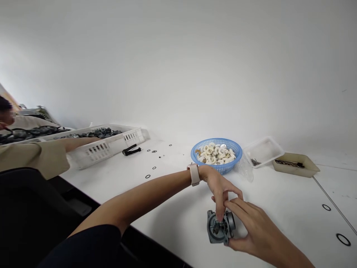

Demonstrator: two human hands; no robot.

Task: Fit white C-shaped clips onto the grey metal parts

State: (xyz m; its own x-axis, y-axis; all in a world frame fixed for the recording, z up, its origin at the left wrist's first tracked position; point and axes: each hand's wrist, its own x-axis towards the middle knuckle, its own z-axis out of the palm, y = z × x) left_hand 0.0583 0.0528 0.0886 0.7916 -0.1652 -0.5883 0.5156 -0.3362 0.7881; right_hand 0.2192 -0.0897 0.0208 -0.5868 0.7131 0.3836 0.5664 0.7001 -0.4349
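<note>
A grey metal carburetor (214,231) is held just above the white tabletop, its open round bowl turned toward me, with small brass-coloured parts inside. My right hand (252,225) grips it from the right, thumb under the lower edge and fingers over the top. From above, my left hand (219,186) reaches over it. One digit presses down into the bowl while other fingers bend behind the upper side. The two hands overlap there, and a small part under the left fingertip cannot be made out. On my left wrist is a pale watch band (194,175).
A blue basket (195,158) of white plastic pieces stands behind my hands, beside a clear bag (245,169), a white tray (263,150) and a beige tray (292,170). Black rings (343,239) and black-handled pliers (131,150) lie about. A co-worker's arm (80,143) reaches into a white crate (97,154).
</note>
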